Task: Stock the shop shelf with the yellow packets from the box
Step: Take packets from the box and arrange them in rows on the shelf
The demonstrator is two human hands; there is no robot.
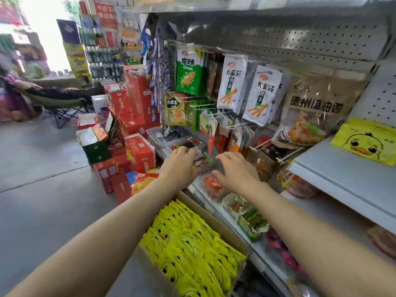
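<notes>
your left hand (182, 166) grips dark snack packs (198, 150) on the shelf (342, 179); your right hand (235, 172) hovers beside them with loosely spread fingers, above the box (216, 219) of yellow packets (192, 243).

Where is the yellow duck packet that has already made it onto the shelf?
In the head view, the yellow duck packet lies at far right on the grey upper shelf, beside the large brown chicken bag.
</notes>
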